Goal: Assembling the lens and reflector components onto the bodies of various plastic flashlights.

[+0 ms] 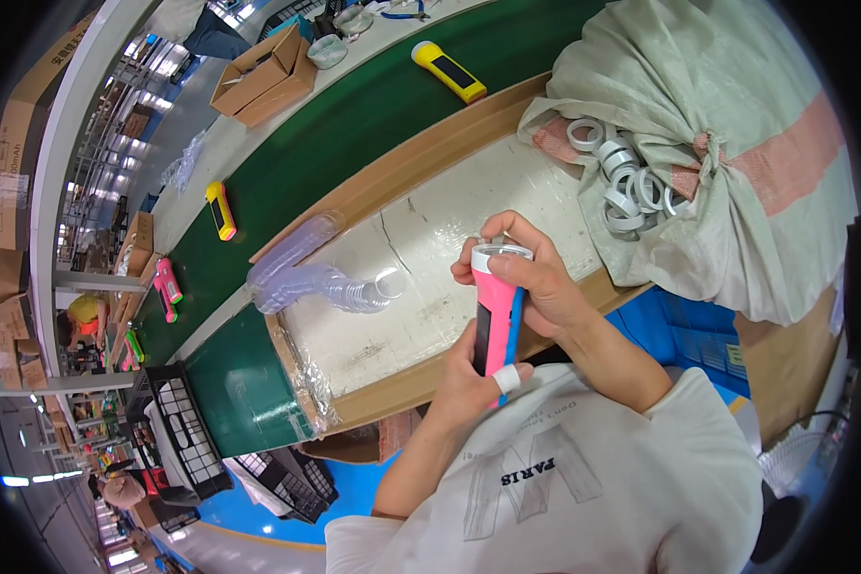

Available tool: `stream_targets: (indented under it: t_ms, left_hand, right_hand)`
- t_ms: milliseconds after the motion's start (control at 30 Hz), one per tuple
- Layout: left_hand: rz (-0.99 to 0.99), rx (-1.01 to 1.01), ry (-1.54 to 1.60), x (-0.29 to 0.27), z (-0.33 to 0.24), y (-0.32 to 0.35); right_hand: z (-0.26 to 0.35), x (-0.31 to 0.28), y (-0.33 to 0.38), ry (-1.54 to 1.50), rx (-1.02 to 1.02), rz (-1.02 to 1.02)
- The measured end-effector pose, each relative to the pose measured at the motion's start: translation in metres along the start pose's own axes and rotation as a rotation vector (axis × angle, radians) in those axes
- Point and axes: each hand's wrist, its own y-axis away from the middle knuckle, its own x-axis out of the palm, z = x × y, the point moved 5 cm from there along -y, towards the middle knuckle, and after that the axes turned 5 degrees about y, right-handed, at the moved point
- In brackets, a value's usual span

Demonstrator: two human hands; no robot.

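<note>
A pink and blue flashlight with a dark side panel stands nearly upright in front of my chest. My left hand is closed round its lower body, and white tape wraps one digit. At the top, my right hand grips the white ring around the flashlight's head, thumb and fingers on opposite sides. A clear lens shows inside that ring. Left of my hands, stacks of nested clear plastic lenses lie on the white tray surface.
A woven sack at right spills several white rings. Beyond the tray's cardboard rim, a green conveyor belt carries yellow flashlights and a pink one. An open cardboard box stands farther back; black crates are at lower left.
</note>
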Motion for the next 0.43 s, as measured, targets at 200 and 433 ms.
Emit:
stream_targets:
  t_ms: [200, 433]
  left_hand:
    - [0.419, -0.136, 0.851, 0.042, 0.001, 0.030]
    - [-0.211, 0.389, -0.574, -0.004, -0.017, 0.016]
  right_hand:
    - [-0.009, 0.016, 0.007, -0.418, -0.017, 0.222]
    - [0.008, 0.002, 0.016, 0.197, -0.148, 0.023]
